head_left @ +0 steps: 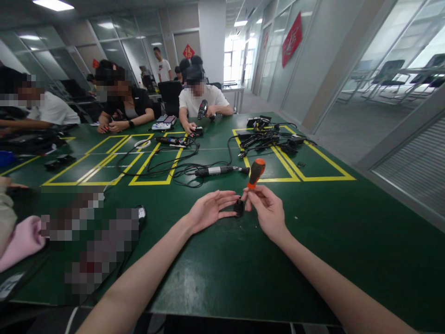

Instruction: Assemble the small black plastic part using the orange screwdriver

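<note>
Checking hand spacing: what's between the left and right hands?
Head view: a small black part is between them, right at the left hand. The right hand grips an orange-and-black screwdriver.

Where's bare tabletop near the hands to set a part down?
Green tabletop right of the right hand, up to the yellow tape, is nearly bare; so is the stretch between the forearms. Crowded: farther back, around the corded handheld tool and black cable pile.

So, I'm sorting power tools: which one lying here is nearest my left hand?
The silver-and-black tool, just beyond your left hand; the dark tool lies farther back, to its left.
</note>
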### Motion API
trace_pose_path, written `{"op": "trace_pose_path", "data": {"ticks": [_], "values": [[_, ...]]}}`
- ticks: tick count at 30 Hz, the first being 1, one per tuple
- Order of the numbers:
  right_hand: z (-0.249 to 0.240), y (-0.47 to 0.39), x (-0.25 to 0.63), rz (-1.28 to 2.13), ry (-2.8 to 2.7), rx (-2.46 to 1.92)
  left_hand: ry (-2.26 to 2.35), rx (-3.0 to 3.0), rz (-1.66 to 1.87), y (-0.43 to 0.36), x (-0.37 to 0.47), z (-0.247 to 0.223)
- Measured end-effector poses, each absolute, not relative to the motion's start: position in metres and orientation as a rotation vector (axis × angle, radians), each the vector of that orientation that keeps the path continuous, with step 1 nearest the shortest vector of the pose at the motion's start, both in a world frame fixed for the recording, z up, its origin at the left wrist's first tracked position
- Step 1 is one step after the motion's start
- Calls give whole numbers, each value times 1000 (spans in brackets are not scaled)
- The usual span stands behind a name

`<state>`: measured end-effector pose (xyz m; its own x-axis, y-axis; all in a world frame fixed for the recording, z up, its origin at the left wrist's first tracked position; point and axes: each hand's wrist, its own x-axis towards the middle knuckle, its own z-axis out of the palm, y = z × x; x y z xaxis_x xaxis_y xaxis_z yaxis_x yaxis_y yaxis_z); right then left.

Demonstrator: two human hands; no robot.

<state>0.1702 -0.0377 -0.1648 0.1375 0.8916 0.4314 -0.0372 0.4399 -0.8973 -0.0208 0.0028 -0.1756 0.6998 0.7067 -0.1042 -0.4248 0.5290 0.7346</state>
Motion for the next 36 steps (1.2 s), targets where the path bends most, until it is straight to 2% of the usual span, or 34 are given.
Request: {"op": "trace_pose_path", "data": {"ticks": [36], "values": [[-163, -40, 170, 802, -1245, -904, 464, 605, 687, 6, -21, -174]]}}
